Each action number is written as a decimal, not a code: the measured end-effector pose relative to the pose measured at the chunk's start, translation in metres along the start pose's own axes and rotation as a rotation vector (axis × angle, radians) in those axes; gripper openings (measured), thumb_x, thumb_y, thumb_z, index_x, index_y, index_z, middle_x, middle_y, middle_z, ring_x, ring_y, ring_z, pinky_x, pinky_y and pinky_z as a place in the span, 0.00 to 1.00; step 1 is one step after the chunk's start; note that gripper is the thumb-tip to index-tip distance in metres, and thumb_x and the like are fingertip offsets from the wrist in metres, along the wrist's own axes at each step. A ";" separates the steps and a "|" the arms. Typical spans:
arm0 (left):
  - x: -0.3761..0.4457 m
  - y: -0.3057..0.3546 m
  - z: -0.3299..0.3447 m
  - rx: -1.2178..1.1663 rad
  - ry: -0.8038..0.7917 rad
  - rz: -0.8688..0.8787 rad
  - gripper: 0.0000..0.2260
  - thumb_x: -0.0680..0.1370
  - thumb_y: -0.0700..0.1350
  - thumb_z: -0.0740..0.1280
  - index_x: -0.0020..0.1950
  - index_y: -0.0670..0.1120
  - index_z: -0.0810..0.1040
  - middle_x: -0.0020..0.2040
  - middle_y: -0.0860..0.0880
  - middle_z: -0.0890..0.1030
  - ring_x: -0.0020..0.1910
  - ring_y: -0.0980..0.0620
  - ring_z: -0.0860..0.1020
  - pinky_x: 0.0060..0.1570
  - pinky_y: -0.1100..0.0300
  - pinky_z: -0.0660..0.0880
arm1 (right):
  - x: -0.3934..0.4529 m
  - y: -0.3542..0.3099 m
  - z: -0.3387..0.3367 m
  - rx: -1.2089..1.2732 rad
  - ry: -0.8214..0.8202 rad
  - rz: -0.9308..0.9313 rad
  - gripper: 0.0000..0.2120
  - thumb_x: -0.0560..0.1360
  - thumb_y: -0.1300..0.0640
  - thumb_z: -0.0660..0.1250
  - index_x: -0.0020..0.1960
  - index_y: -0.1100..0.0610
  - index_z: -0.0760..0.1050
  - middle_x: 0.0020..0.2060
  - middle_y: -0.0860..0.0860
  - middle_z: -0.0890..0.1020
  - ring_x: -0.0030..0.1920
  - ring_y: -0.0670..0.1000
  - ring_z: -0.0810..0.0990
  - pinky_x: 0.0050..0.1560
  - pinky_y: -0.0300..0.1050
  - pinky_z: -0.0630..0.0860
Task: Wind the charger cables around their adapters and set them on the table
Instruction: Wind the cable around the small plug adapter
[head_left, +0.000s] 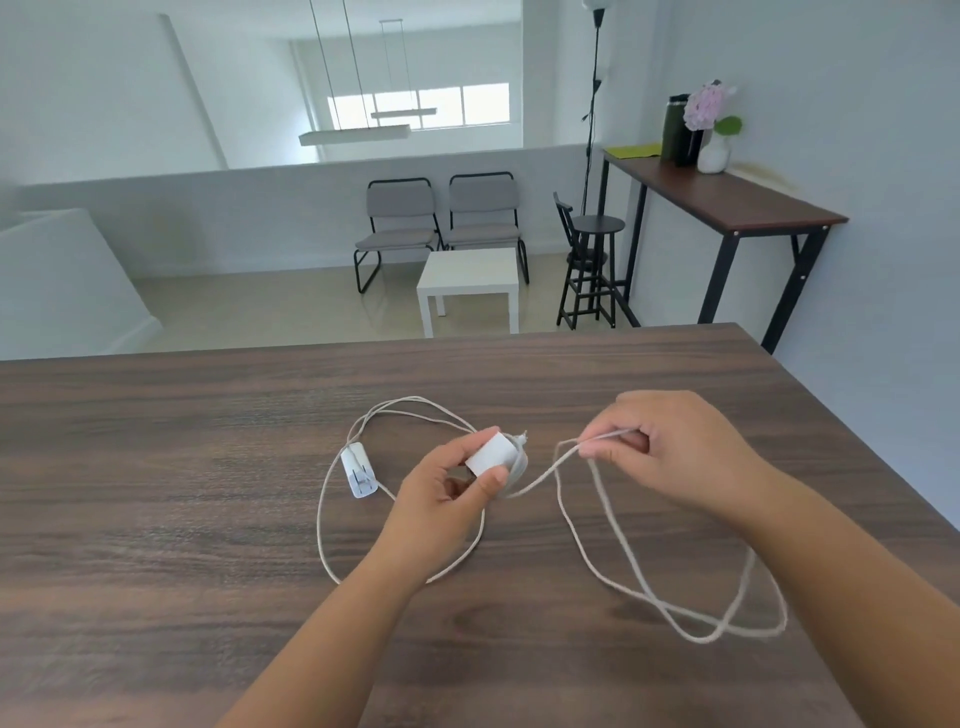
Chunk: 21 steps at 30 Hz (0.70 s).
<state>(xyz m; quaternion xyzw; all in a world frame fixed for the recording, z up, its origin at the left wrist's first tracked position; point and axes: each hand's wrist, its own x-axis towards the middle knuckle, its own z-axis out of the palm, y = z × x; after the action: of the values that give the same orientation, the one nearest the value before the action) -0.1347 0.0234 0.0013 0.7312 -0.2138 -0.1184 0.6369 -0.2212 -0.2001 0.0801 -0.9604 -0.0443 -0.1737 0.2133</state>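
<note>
My left hand pinches the light, rigid adapter; my right hand pinches its limp, springy cable.

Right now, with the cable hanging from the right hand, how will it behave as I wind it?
Probably floppy: the cable sags from the right hand into loose crossing loops on the table, so it may tangle. It looks braided and thin, likely light with little spring-back. The adapter in the left hand seems small and rigid, a firm core.
</note>
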 end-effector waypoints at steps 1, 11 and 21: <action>0.000 -0.001 0.001 0.029 -0.025 0.009 0.18 0.71 0.53 0.72 0.61 0.59 0.79 0.52 0.49 0.83 0.41 0.59 0.78 0.46 0.60 0.74 | 0.001 0.002 -0.002 -0.011 0.021 -0.017 0.04 0.71 0.45 0.70 0.42 0.43 0.82 0.25 0.43 0.70 0.32 0.42 0.73 0.34 0.41 0.71; -0.006 0.009 0.002 0.088 -0.162 0.020 0.17 0.67 0.55 0.75 0.55 0.60 0.79 0.48 0.49 0.82 0.41 0.49 0.78 0.48 0.50 0.78 | 0.006 0.004 0.015 0.052 0.182 -0.042 0.07 0.70 0.40 0.68 0.45 0.40 0.82 0.30 0.43 0.72 0.32 0.41 0.72 0.33 0.32 0.64; -0.017 0.020 -0.006 0.030 -0.205 0.076 0.18 0.69 0.45 0.77 0.56 0.54 0.80 0.47 0.45 0.83 0.44 0.49 0.79 0.48 0.48 0.79 | 0.025 0.001 0.054 0.533 -0.107 0.085 0.07 0.73 0.53 0.71 0.49 0.45 0.83 0.38 0.39 0.84 0.42 0.38 0.81 0.45 0.30 0.72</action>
<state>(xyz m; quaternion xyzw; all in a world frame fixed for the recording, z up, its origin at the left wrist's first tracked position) -0.1499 0.0343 0.0204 0.7161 -0.3072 -0.1650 0.6047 -0.1809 -0.1779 0.0429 -0.8793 -0.0591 -0.0957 0.4628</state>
